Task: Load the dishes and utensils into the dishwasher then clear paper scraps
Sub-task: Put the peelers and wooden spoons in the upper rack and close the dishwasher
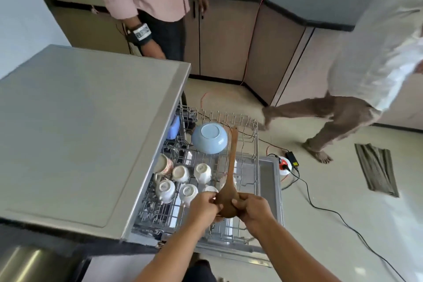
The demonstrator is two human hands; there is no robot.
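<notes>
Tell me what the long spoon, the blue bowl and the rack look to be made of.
The spoon looks like wood: matt brown with an uneven tone. The blue bowl is probably glazed ceramic, smooth with a soft sheen and a foot ring, though hard plastic cannot be ruled out. The rack is thin metal wire, seemingly grey-coated.

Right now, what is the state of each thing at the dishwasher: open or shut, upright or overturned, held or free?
Dishwasher door: open, folded down.
Rack: pulled out.
Blue bowl: upside down in the rack.
White cups: upside down in the rack.
Patterned mug: tipped sideways.
Wooden spoon: held above the rack, handle pointing away.
Left hand: grips the spoon's broad end.
Right hand: grips the spoon's broad end.
</notes>
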